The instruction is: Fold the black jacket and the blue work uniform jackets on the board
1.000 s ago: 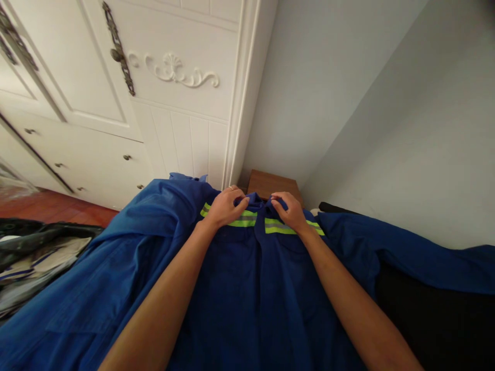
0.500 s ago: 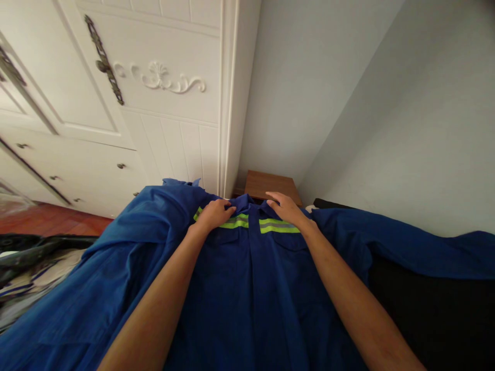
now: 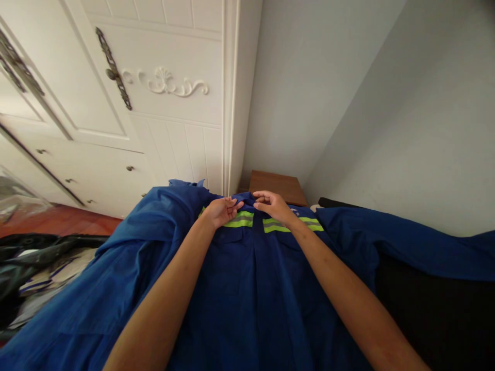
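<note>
Beside a white cupboard [image 3: 176,147], a blue jacket [image 3: 232,273] lies spread as left hand [image 3: 222,211] and right hand [image 3: 275,207], loosely curled, grip unclear, apparently adjust its collar [image 3: 245,198], which likely next needs evening.

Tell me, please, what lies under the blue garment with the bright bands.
The outstretched sleeve on the right of the blue garment lies over a black surface. What lies under the garment's body cannot be seen, since the cloth covers it.
</note>
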`<state>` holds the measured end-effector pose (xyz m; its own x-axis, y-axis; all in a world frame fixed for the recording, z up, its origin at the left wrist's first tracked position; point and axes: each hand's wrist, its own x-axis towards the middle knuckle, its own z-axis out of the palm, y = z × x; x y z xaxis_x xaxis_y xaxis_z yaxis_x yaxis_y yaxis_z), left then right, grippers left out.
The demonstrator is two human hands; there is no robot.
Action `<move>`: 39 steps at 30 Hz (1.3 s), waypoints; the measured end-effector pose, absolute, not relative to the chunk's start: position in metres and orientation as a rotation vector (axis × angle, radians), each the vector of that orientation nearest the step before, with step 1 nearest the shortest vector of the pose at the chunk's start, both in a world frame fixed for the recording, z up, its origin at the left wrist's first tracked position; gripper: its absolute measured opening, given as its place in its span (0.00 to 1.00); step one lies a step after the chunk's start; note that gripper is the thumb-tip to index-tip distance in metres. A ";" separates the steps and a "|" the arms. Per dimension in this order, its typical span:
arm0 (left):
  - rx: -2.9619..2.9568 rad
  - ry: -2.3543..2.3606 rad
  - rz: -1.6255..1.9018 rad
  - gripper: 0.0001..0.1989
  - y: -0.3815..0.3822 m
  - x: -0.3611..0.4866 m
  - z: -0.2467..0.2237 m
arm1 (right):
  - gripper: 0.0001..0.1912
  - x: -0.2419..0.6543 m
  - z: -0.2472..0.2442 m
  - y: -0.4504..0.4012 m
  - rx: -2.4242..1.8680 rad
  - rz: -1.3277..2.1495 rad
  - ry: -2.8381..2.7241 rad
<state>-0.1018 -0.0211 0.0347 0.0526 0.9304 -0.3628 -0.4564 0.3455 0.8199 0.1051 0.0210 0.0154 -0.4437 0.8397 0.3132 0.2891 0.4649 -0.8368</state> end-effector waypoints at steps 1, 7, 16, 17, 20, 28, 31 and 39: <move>0.584 1.033 1.140 0.10 -0.021 -0.101 0.035 | 0.22 0.107 0.016 0.022 -0.922 0.986 -1.940; 1.031 1.543 1.135 0.08 -0.023 -0.095 0.030 | 0.16 0.106 0.024 0.017 -0.997 0.868 -1.960; 2.298 1.711 0.915 0.15 -0.030 -0.084 0.016 | 0.04 0.090 0.028 -0.007 -1.187 -0.157 -2.150; 2.324 1.744 0.877 0.15 -0.030 -0.084 0.015 | 0.04 0.089 0.024 -0.007 -1.180 -0.196 -2.143; 2.379 1.871 0.762 0.19 -0.031 -0.084 0.011 | 0.05 0.090 0.017 -0.003 -1.135 -0.161 -2.106; 2.319 1.996 0.538 0.24 -0.035 -0.084 0.004 | 0.25 0.100 0.002 0.014 -0.964 0.020 -2.166; 2.281 2.028 0.518 0.24 -0.035 -0.085 0.005 | 0.29 0.104 -0.018 0.022 -1.143 0.134 -2.244; 2.295 2.089 0.399 0.29 -0.034 -0.086 0.004 | 0.36 0.117 -0.026 0.029 -1.370 0.184 -2.330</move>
<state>-0.0863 -0.0338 0.0035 0.0759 0.9810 0.1787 0.9777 -0.1084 0.1798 0.1165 0.0292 -0.0256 -0.4197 0.8583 0.2950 0.8014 0.5031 -0.3235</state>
